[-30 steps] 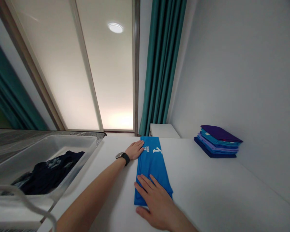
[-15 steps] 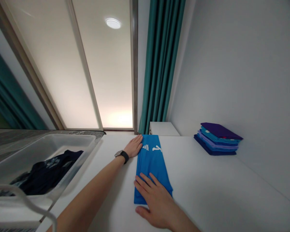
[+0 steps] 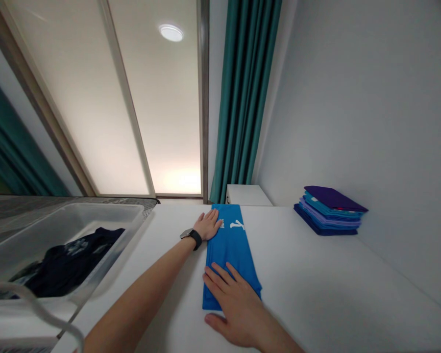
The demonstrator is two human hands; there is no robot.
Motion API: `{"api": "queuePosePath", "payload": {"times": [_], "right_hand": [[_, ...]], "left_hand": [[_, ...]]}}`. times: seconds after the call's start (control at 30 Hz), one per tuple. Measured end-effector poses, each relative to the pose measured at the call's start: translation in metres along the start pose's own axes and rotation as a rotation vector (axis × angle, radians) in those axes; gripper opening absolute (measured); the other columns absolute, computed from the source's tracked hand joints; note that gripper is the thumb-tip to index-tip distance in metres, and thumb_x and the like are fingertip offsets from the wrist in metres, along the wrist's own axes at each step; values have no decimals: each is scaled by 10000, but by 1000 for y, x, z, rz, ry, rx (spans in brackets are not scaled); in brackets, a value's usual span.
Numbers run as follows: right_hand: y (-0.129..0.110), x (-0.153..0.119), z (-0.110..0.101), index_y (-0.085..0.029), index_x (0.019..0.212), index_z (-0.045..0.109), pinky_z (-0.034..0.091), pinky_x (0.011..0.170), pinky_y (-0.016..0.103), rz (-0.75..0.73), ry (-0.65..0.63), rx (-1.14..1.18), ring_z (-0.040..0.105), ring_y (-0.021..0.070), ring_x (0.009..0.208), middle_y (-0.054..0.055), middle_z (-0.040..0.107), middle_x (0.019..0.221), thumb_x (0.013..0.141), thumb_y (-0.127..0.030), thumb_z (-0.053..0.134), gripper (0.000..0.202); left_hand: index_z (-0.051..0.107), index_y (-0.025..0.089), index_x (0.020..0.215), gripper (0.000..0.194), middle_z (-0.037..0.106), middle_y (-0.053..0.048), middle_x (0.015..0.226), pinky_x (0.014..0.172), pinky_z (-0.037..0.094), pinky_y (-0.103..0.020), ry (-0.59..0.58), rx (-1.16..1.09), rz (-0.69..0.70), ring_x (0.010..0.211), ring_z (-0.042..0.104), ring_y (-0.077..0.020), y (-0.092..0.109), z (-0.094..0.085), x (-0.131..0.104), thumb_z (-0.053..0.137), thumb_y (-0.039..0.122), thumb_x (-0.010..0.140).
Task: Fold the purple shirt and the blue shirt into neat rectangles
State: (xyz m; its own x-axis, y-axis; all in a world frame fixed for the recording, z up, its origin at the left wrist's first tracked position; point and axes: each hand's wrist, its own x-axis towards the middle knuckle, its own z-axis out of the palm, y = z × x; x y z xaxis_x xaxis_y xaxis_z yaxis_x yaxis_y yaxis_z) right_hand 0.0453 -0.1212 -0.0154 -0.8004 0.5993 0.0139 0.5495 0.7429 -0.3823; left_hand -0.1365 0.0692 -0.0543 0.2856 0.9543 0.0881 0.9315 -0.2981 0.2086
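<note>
A blue garment with white logos (image 3: 231, 250) lies flat on the white table (image 3: 297, 294), folded into a long narrow strip. My left hand (image 3: 207, 225) rests open on its far left edge, partly covering one of the logos; a dark-banded watch (image 3: 191, 237) is on that wrist. Across the near end of the garment lies my right hand (image 3: 238, 306), fingers spread flat on the cloth and thumb out over the table. Part of the garment's near edge is hidden beneath the right hand.
A stack of folded clothes (image 3: 329, 211) in purple and blue sits by the wall at the right. To the left stands a translucent plastic bin (image 3: 128, 212) holding dark clothes (image 3: 75, 262). A pale curved bar (image 3: 36, 304) crosses the lower left corner.
My left hand has slid slightly to the right onto the garment, now covering more of the left logo. The right hand has stayed in place on the cloth.
</note>
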Motion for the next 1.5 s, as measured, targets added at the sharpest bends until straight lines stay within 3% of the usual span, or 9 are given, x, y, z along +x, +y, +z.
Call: {"api": "queuePosePath", "payload": {"times": [0.5,0.67,0.83,1.03,1.17,1.3,1.5], "right_hand": [[-4,-1,-5,-279,1512,262,36,1190,511,-10,-7,7,138,247,1465,36,211,1591,956,-567,392,639],[-3,-2,-4,-269,1516,249,29,1191,509,-23,-2,3,143,243,1464,38,229,1587,958,-542,407,642],[-2,-2,-4,-248,1523,232,21,1195,496,-22,-3,12,150,244,1462,40,236,1585,958,-546,404,661],[-4,-3,-7,-229,1505,290,20,1198,482,-22,3,48,173,229,1458,52,270,1573,965,-539,394,631],[-3,-6,-10,-232,1479,353,116,1199,459,-21,30,93,279,217,1422,56,354,1538,986,-488,380,556],[7,-12,-11,-211,1388,481,227,1172,441,35,188,62,430,210,1314,76,525,1407,989,-353,417,429],[29,-23,-9,-211,1170,624,448,946,413,62,355,-31,543,227,1063,98,621,1111,965,-255,460,266]], "left_hand": [[283,164,1504,550,283,-109,1566,1166,186,-504,18,1,37,1444,261,-232,-14,-8,-10,188,383,1008],[261,181,1514,549,246,-69,1585,1177,204,-451,47,-39,153,1459,214,-210,-13,-15,-25,246,391,1006],[530,197,1347,425,512,-73,1433,1148,307,-417,176,-133,389,1371,390,-222,-13,-23,-56,412,288,949],[608,218,1253,374,585,-68,1355,1083,407,-376,90,-134,532,1252,532,-197,-18,-37,-92,408,212,938],[587,218,1276,394,570,-69,1373,1082,402,-389,52,-45,558,1254,531,-199,-21,-45,-98,398,180,932],[576,210,1280,389,580,-90,1357,1078,391,-420,84,-12,569,1260,520,-220,-18,-48,-103,396,184,936],[594,204,1203,315,657,-99,1175,1015,420,-404,147,-112,638,1130,572,-221,11,-58,-128,383,274,981]]}}
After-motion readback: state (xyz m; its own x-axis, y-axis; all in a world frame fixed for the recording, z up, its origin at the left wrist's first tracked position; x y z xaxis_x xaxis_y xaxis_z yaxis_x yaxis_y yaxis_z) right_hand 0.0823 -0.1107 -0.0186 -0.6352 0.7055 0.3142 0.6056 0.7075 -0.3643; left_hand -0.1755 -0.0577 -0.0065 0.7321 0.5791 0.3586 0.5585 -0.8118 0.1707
